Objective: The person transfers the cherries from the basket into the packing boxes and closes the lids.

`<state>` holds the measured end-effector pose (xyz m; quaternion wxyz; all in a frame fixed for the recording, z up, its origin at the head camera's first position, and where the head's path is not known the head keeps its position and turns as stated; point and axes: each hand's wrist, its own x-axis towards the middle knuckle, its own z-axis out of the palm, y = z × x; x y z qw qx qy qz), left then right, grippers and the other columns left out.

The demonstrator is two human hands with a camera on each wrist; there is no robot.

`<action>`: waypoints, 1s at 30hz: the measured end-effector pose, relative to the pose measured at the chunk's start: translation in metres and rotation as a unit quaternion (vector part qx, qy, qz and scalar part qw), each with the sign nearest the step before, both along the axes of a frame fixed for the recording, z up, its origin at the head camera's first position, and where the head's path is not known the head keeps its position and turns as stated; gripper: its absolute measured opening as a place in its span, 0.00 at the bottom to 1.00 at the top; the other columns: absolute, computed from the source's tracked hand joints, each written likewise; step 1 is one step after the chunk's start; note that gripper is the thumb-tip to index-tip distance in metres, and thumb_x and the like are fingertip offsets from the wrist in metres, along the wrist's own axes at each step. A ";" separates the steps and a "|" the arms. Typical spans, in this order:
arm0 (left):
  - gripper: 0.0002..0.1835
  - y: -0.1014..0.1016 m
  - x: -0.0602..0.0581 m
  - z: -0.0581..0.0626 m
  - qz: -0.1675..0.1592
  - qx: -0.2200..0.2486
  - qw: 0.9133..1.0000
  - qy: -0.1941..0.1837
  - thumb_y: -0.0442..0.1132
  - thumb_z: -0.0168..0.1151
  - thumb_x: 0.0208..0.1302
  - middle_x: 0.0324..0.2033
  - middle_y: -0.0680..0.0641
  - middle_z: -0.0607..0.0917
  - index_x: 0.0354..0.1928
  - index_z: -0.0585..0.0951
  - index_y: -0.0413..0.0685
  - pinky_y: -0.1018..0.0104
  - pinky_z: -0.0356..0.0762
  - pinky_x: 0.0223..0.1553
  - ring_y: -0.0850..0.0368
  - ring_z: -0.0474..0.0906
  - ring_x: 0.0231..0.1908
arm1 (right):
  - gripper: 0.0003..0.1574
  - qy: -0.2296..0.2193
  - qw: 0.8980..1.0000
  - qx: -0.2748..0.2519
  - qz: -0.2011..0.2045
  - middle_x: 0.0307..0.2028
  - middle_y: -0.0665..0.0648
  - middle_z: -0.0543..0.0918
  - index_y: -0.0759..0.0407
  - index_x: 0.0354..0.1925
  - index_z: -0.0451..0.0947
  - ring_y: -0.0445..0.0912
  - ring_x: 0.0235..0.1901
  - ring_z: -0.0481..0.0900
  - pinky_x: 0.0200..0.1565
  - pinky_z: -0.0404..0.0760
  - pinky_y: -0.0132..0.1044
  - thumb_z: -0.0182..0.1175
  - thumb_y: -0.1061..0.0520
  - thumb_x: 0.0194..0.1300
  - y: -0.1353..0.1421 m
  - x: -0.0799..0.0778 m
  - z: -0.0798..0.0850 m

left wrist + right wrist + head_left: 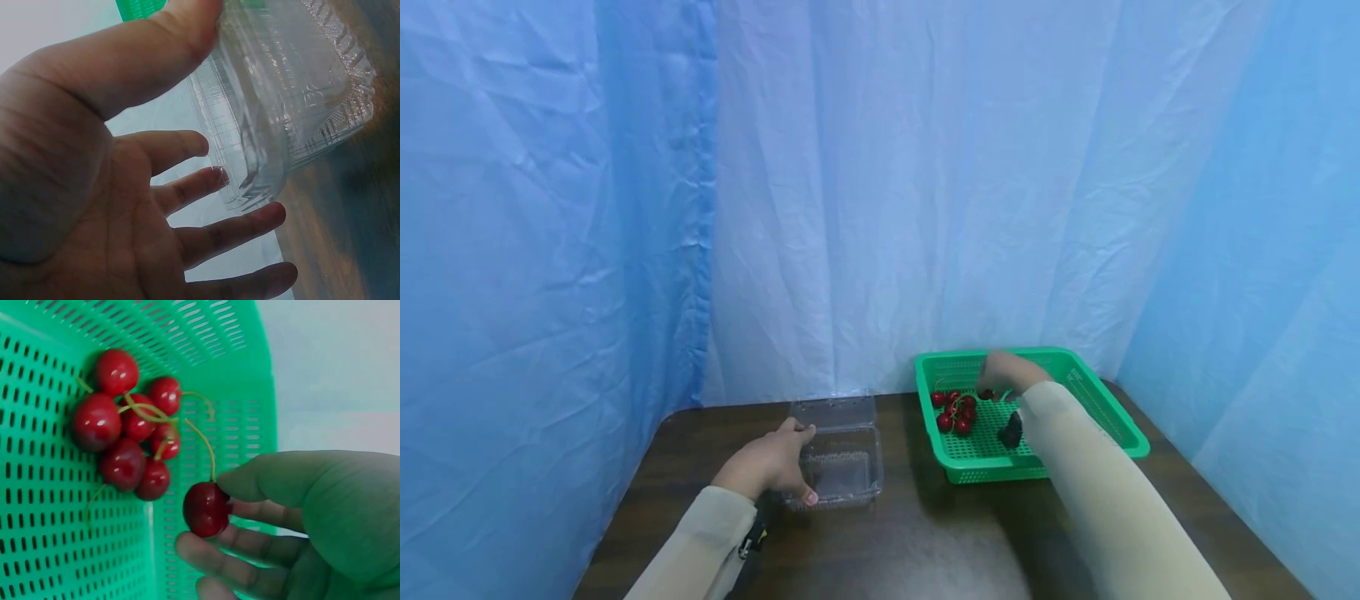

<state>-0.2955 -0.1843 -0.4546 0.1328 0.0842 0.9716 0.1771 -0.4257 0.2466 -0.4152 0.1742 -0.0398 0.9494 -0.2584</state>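
Observation:
In the head view my right hand (1006,375) is inside the green plastic basket (966,475). It pinches a dark red cherry (207,509) between thumb and fingertips, the thin green stem pointing up. Several more cherries (125,464) with stems lie clustered beside it in the basket. On the left, my left hand (775,463) is at the side of a clear plastic clamshell box (842,475), whose lid (835,412) is folded back. The left thumb (181,31) overlaps the box rim in the left wrist view, while the other fingers spread straight alongside.
Both containers stand on a dark brown wooden table (910,542), the box left of the basket. Pale blue curtains (880,208) hang behind the table and along both sides. A small black device (1011,431) shows beneath the right wrist.

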 end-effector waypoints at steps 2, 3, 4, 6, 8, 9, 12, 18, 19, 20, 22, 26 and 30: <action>0.66 0.000 0.000 0.000 -0.001 0.001 1.000 -0.001 0.48 0.95 0.47 0.85 0.34 0.67 0.89 0.68 0.50 0.26 0.86 0.64 0.26 0.78 0.73 | 0.13 0.008 1.000 -0.008 0.005 0.44 0.64 0.93 0.64 0.44 0.92 0.57 0.41 0.91 0.41 0.93 0.50 0.61 0.60 0.81 0.000 0.002 0.004; 0.66 0.000 0.000 0.000 -0.002 0.000 1.000 -0.002 0.48 0.95 0.47 0.85 0.34 0.67 0.89 0.68 0.50 0.26 0.86 0.64 0.26 0.78 0.73 | 0.15 0.011 1.000 -0.011 0.007 0.37 0.62 0.91 0.61 0.36 0.90 0.54 0.36 0.89 0.38 0.91 0.48 0.60 0.61 0.80 0.000 0.003 0.005; 0.66 -0.001 0.000 0.000 -0.002 0.001 1.000 -0.002 0.48 0.95 0.47 0.84 0.34 0.67 0.89 0.67 0.50 0.27 0.86 0.64 0.26 0.78 0.73 | 0.18 0.013 1.000 -0.015 0.008 0.30 0.60 0.89 0.58 0.29 0.86 0.52 0.31 0.85 0.35 0.88 0.46 0.59 0.61 0.78 0.000 0.004 0.007; 0.67 -0.001 0.000 0.000 -0.001 0.001 1.000 -0.002 0.48 0.96 0.46 0.84 0.35 0.68 0.89 0.67 0.50 0.27 0.86 0.63 0.27 0.79 0.73 | 0.23 0.016 0.999 -0.031 0.008 0.23 0.55 0.82 0.53 0.22 0.79 0.48 0.26 0.76 0.32 0.81 0.43 0.58 0.62 0.78 -0.002 0.007 0.009; 0.68 -0.001 0.000 0.001 0.000 0.000 1.000 -0.001 0.48 0.96 0.45 0.83 0.35 0.69 0.89 0.68 0.50 0.27 0.87 0.63 0.28 0.80 0.72 | 0.24 0.022 0.999 -0.047 0.010 0.20 0.52 0.77 0.51 0.21 0.74 0.47 0.25 0.70 0.31 0.75 0.43 0.56 0.62 0.78 -0.005 0.010 0.012; 0.68 -0.001 0.000 0.001 0.001 0.000 1.000 0.000 0.48 0.96 0.44 0.83 0.35 0.70 0.89 0.68 0.50 0.27 0.87 0.63 0.28 0.80 0.72 | 0.24 0.026 0.998 -0.053 0.011 0.19 0.51 0.75 0.51 0.22 0.73 0.47 0.24 0.68 0.30 0.74 0.42 0.55 0.62 0.78 -0.007 0.012 0.014; 0.68 -0.001 0.000 0.001 0.003 -0.001 1.000 0.002 0.49 0.97 0.43 0.83 0.36 0.71 0.88 0.68 0.50 0.27 0.87 0.63 0.29 0.80 0.72 | 0.17 0.047 0.997 -0.062 0.015 0.23 0.53 0.81 0.57 0.36 0.86 0.46 0.26 0.74 0.30 0.78 0.40 0.53 0.59 0.82 -0.016 0.018 0.020; 0.69 -0.001 0.000 0.000 0.003 0.000 1.000 0.004 0.49 0.97 0.43 0.83 0.36 0.71 0.88 0.68 0.51 0.27 0.87 0.64 0.29 0.81 0.72 | 0.23 0.085 0.993 -0.072 0.025 0.40 0.60 0.92 0.64 0.65 0.87 0.44 0.26 0.75 0.31 0.82 0.39 0.55 0.58 0.83 -0.036 0.028 0.027; 0.69 -0.001 0.000 0.000 0.002 0.000 1.000 0.004 0.49 0.97 0.43 0.83 0.36 0.71 0.88 0.68 0.51 0.27 0.87 0.64 0.29 0.81 0.72 | 0.23 0.089 0.993 -0.075 0.028 0.42 0.61 0.93 0.63 0.65 0.88 0.44 0.26 0.75 0.31 0.82 0.39 0.55 0.58 0.82 -0.039 0.030 0.029; 0.68 -0.001 0.000 -0.001 0.002 0.001 1.000 0.004 0.49 0.97 0.43 0.83 0.36 0.71 0.88 0.68 0.51 0.27 0.87 0.64 0.29 0.81 0.72 | 0.23 0.094 0.992 -0.076 0.031 0.44 0.61 0.93 0.63 0.65 0.88 0.44 0.26 0.75 0.32 0.82 0.40 0.55 0.58 0.82 -0.042 0.031 0.029; 0.68 -0.002 -0.001 -0.001 0.001 0.001 1.000 0.004 0.49 0.97 0.43 0.83 0.36 0.70 0.88 0.69 0.51 0.27 0.87 0.64 0.29 0.80 0.72 | 0.23 0.101 0.991 -0.082 0.035 0.46 0.62 0.94 0.62 0.64 0.89 0.46 0.29 0.80 0.35 0.84 0.42 0.56 0.58 0.82 -0.049 0.035 0.031; 0.67 -0.003 -0.003 -0.001 -0.005 0.000 1.000 0.002 0.49 0.96 0.45 0.83 0.36 0.70 0.88 0.69 0.51 0.27 0.87 0.63 0.30 0.81 0.72 | 0.20 0.118 0.987 -0.101 0.042 0.52 0.64 0.94 0.61 0.62 0.90 0.44 0.33 0.87 0.35 0.85 0.39 0.57 0.58 0.82 -0.066 0.046 0.033; 0.67 -0.004 -0.004 -0.001 -0.010 0.004 1.000 -0.005 0.49 0.96 0.46 0.84 0.36 0.68 0.89 0.68 0.51 0.29 0.87 0.63 0.30 0.81 0.72 | 0.18 0.128 0.984 -0.112 0.052 0.55 0.62 0.93 0.58 0.60 0.91 0.43 0.26 0.82 0.28 0.78 0.37 0.59 0.58 0.82 -0.085 0.056 0.033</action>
